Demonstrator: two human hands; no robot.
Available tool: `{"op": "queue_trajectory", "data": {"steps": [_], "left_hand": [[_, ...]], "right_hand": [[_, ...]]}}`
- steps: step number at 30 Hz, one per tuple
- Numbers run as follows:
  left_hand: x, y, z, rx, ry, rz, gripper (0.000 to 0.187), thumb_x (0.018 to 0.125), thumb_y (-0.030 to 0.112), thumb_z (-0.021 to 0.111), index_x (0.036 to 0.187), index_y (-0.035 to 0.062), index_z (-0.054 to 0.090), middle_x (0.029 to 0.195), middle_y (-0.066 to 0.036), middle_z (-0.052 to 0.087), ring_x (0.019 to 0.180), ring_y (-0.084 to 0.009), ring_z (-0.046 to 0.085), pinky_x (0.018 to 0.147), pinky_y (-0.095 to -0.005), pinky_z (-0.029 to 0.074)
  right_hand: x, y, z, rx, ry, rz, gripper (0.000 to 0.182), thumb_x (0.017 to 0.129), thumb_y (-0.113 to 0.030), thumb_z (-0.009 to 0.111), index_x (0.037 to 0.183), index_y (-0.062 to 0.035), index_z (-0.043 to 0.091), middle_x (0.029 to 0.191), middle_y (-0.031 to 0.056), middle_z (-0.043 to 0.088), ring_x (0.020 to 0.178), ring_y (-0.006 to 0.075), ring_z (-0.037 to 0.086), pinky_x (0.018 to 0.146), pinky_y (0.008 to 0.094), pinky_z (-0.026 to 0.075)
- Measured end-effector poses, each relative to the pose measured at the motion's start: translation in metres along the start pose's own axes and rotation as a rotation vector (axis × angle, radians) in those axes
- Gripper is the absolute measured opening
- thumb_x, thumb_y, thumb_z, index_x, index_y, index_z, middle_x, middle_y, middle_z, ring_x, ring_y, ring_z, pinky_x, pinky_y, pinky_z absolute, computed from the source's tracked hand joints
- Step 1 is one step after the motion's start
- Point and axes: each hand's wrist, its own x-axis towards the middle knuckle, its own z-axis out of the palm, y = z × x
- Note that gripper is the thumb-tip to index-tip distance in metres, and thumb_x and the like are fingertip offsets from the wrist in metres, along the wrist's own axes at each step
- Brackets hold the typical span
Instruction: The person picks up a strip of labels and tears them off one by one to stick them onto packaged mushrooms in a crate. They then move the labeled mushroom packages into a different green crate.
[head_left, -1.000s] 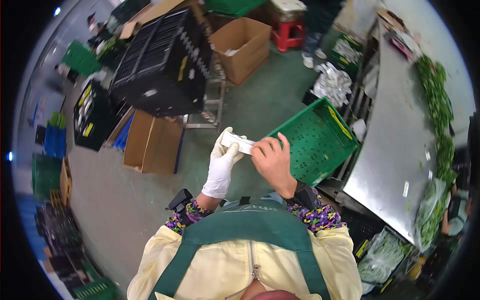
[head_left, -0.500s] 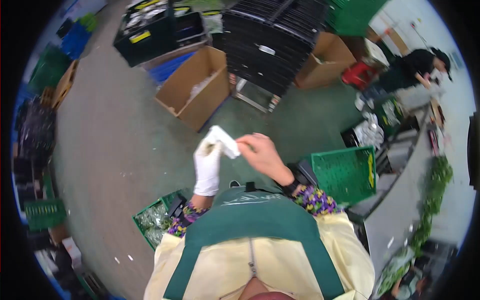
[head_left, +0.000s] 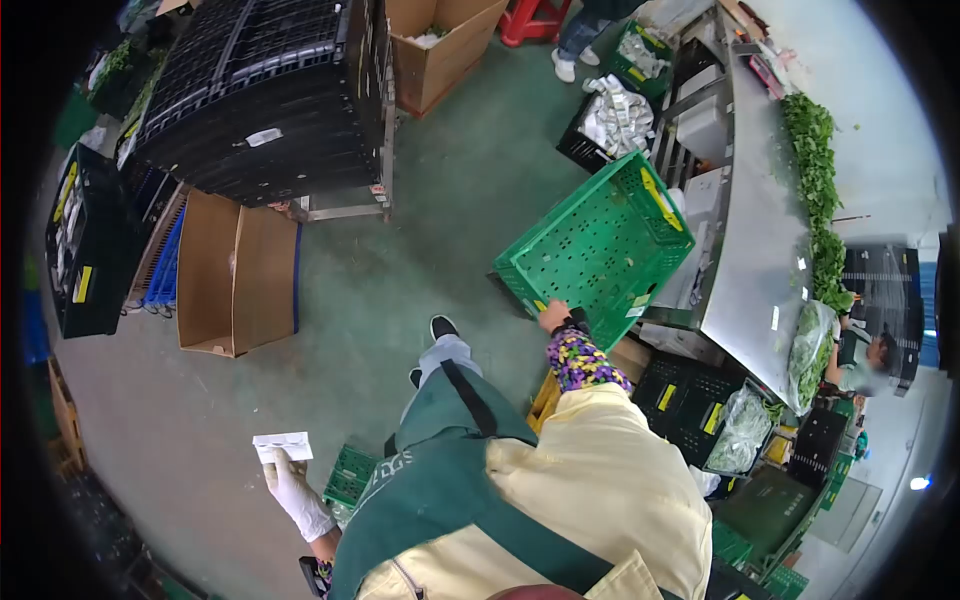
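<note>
My left hand, in a white glove, is out at the lower left, fingers closed on a small white piece of paper with faint lines across it. What is printed on the paper is too small to read. My bare right hand is closed on the near corner rim of a green plastic crate. That crate sits tilted in view beside the metal table, its perforated floor showing, with a yellow label inside its far end.
A metal table with leafy greens runs along the right. Cardboard boxes and stacked black crates stand left. Another person's legs show at the top; a second person is at far right.
My hands have parted: the left carried the white paper out to the left, and the right let go of it and took hold of the green crate's rim. The view has turned right.
</note>
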Motion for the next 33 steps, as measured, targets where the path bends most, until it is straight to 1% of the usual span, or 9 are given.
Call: {"op": "queue_trajectory", "data": {"steps": [1,5,9,15,16,19,25,29,33], "left_hand": [[0.004,-0.002,0.005,0.02,-0.017,-0.042,0.033,0.095,0.018,0.055,0.122,0.0007,0.05,0.106,-0.008,0.061,0.091,-0.017,0.061,0.078,-0.0323,0.051],[0.007,0.002,0.031,0.09,-0.148,-0.109,0.025,0.094,0.018,0.056,0.114,0.0018,0.053,0.101,-0.007,0.061,0.087,-0.0154,0.061,0.074,-0.0313,0.05],[0.017,0.019,0.046,0.089,-0.181,-0.072,0.026,0.095,0.017,0.055,0.114,0.0006,0.053,0.1,-0.007,0.061,0.085,-0.0132,0.06,0.073,-0.0291,0.049],[0.046,0.037,0.026,0.132,-0.115,-0.055,0.027,0.094,0.016,0.055,0.113,-0.0025,0.056,0.1,-0.007,0.062,0.086,-0.0131,0.062,0.073,-0.0281,0.051],[0.052,0.043,0.019,0.111,-0.116,-0.039,0.027,0.093,0.017,0.056,0.113,-0.0023,0.056,0.099,-0.006,0.063,0.085,-0.0131,0.062,0.073,-0.0282,0.052],[0.077,0.05,-0.01,0.046,-0.143,-0.003,0.026,0.093,0.018,0.057,0.11,-0.0022,0.058,0.096,-0.006,0.064,0.082,-0.0131,0.063,0.073,-0.0276,0.052],[0.132,0.059,-0.109,-0.032,-0.135,0.19,0.021,0.088,0.014,0.062,0.103,0.0002,0.06,0.095,-0.002,0.063,0.089,-0.011,0.058,0.081,-0.0277,0.047],[0.147,0.09,-0.205,-0.061,-0.292,0.267,0.019,0.089,0.014,0.061,0.102,0.0005,0.06,0.095,-0.002,0.062,0.089,-0.0107,0.057,0.082,-0.0276,0.046],[0.156,0.1,-0.267,-0.06,-0.212,0.363,0.022,0.09,0.017,0.06,0.107,0.0027,0.06,0.098,-0.001,0.061,0.09,-0.0096,0.055,0.082,-0.0266,0.044]], "right_hand": [[-0.01,-0.008,-0.03,0.068,-0.16,0.066,0.046,0.079,-0.022,0.058,0.119,0.0002,0.054,0.113,0.027,0.058,0.105,0.0455,0.055,0.089,0.0485,0.047],[0.01,-0.002,0.001,0.17,-0.219,0.044,0.045,0.078,-0.028,0.062,0.111,0.001,0.058,0.108,0.0287,0.06,0.1,0.0432,0.059,0.086,0.0481,0.048],[0.007,0.013,-0.028,0.281,-0.043,0.023,0.04,0.078,-0.028,0.063,0.103,0.0028,0.059,0.096,0.029,0.063,0.093,0.0444,0.061,0.081,0.0491,0.049],[-0.054,-0.012,-0.283,0.209,0.27,0.179,0.052,0.075,-0.043,0.066,0.11,-0.0047,0.061,0.095,0.0231,0.065,0.087,0.039,0.064,0.076,0.045,0.051],[-0.06,-0.001,-0.311,0.157,0.452,0.107,0.052,0.076,-0.043,0.065,0.112,-0.0051,0.062,0.094,0.0201,0.067,0.087,0.0367,0.064,0.078,0.0421,0.05],[-0.1,0.015,-0.387,0.408,0.459,-0.262,0.037,0.086,-0.022,0.055,0.112,0.0038,0.059,0.101,0.0192,0.066,0.091,0.0286,0.062,0.081,0.038,0.046],[-0.326,-0.169,-0.453,0.429,0.429,-0.397,0.037,0.09,-0.033,0.057,0.09,0.0038,0.058,0.067,0.0005,0.049,0.059,0.0094,0.041,0.052,0.0283,0.032],[-0.411,-0.26,-0.454,0.39,0.364,-0.434,0.034,0.087,-0.029,0.058,0.085,0.0052,0.056,0.065,-0.0002,0.047,0.061,0.009,0.041,0.053,0.0275,0.033],[-0.444,-0.384,-0.443,0.362,0.245,-0.886,0.023,0.074,-0.014,0.052,0.084,0.0066,0.054,0.064,0.0006,0.047,0.062,0.0091,0.041,0.055,0.0273,0.036]]}}
